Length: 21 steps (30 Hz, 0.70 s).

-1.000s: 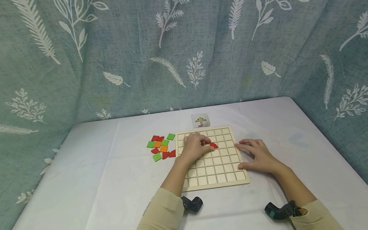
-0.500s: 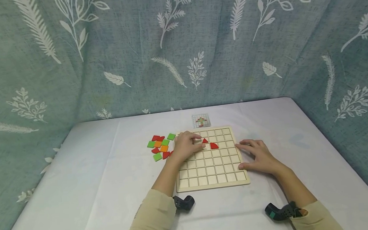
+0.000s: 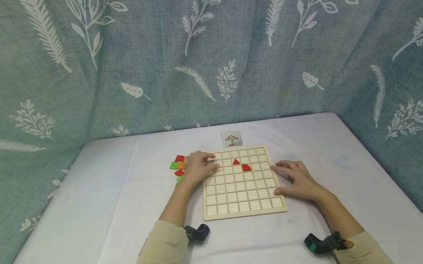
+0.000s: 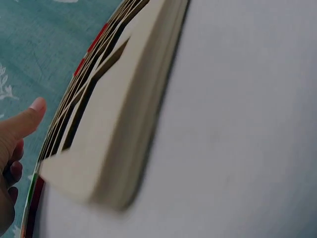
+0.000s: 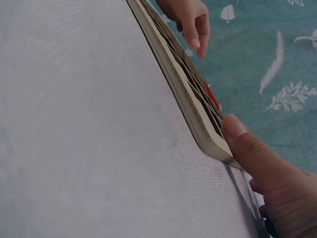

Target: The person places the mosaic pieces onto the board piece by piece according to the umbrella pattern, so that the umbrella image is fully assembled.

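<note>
My left hand (image 3: 198, 167) is over the left edge of a wooden grid board (image 3: 246, 215), near the loose tiles and hiding some of them. No piece shows between its thumb and fingers, which are apart. On the board lie a red triangle (image 3: 236, 161) and, just to its lower right, a red quarter-circle tile (image 3: 247, 167). My right hand (image 3: 297, 180) rests against the board's right edge, its thumb (image 5: 242, 141) at the rim near the corner in the right wrist view.
Left of the board lie several loose tiles, among them a red one (image 3: 179, 158) and a green one (image 3: 174, 165). A small gridded picture card (image 3: 231, 139) lies behind the board. A patterned curtain (image 3: 207, 60) hangs behind the white-covered table (image 3: 137, 215).
My left hand has left the red triangle on the board, uncovering it, and moved left toward the loose tiles. The right hand stays at the board's edge.
</note>
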Each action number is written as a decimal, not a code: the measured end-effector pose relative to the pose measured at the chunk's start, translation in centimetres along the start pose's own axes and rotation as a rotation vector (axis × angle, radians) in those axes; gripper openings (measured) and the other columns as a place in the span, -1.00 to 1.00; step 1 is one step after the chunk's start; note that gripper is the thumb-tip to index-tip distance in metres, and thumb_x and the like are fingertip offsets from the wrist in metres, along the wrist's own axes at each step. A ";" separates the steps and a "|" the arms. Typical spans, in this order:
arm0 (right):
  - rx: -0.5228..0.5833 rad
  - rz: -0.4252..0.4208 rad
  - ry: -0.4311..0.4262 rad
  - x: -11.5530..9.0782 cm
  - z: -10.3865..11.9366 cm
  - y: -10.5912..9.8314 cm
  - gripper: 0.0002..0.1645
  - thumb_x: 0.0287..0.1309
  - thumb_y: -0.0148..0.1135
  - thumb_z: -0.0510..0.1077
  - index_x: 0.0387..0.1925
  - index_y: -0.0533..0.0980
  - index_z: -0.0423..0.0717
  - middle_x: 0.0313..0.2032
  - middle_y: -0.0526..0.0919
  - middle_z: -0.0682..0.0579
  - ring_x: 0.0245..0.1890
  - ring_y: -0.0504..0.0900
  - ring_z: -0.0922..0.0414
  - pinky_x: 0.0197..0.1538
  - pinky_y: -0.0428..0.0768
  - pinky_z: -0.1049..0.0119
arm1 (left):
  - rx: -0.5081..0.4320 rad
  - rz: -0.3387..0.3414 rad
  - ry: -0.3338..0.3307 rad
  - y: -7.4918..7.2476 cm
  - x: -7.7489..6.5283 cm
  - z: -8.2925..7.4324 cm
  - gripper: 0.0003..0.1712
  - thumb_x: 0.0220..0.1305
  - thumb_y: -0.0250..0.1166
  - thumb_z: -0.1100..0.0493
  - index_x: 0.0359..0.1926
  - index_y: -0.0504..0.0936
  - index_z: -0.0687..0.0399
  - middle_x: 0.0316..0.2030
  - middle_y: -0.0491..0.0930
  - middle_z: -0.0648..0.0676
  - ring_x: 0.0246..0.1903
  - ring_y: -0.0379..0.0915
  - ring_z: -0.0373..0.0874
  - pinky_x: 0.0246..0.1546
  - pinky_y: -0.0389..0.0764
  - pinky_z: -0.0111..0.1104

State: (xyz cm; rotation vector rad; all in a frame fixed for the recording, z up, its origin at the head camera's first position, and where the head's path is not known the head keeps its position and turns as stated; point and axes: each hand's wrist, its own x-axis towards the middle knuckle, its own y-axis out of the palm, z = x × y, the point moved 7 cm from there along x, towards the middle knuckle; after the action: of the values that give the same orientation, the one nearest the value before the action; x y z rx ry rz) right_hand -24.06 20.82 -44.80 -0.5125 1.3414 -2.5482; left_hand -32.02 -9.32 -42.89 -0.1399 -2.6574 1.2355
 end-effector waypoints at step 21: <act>-0.017 -0.014 -0.016 -0.1 -0.2 0.2 -0.08 -0.20 0.46 0.20 0.23 0.43 -0.04 0.19 0.39 -0.12 0.10 0.21 -0.12 0.03 0.25 -0.15 | 0.026 -0.061 -0.144 -5.0 -0.6 6.4 -0.54 0.13 0.35 -0.06 0.03 0.63 0.01 -0.13 0.54 0.10 -0.05 0.33 0.05 0.04 0.01 0.03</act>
State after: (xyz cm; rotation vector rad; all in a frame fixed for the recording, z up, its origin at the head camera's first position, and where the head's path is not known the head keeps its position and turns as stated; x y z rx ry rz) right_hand -24.07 20.86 -45.04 -0.5463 1.3604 -2.5396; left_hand -32.88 -17.43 -43.14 0.0357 -2.7421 1.3055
